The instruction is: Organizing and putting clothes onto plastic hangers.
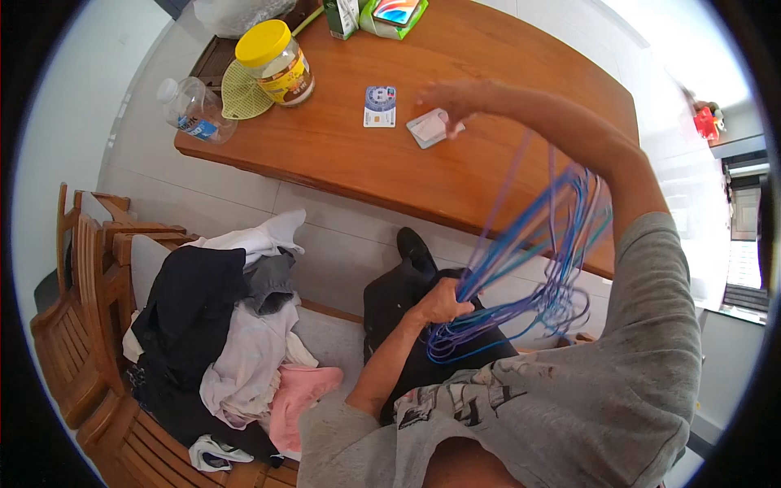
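My left hand (442,302) grips a bunch of blue and purple clothes hangers (518,268) above my lap, and their far ends spread to the right, slightly blurred. My right hand (454,104), blurred, is over the table, fingers spread and holding nothing that I can see. Just under or beside it lies a pale card-like item (427,129); whether the fingers touch it I cannot tell. A blue and white card (380,107) lies flat to its left. To my left, a heap of clothes includes a black garment (189,299), a whitish garment (253,360) and a pink garment (299,402).
The wooden table (341,165) bears a yellow-lidded jar (274,61), a green leaf-shaped fly swatter head (244,91), a clear plastic bottle (198,113) and a phone (396,11) on a green packet. A slatted wooden chair (67,360) stands at the left.
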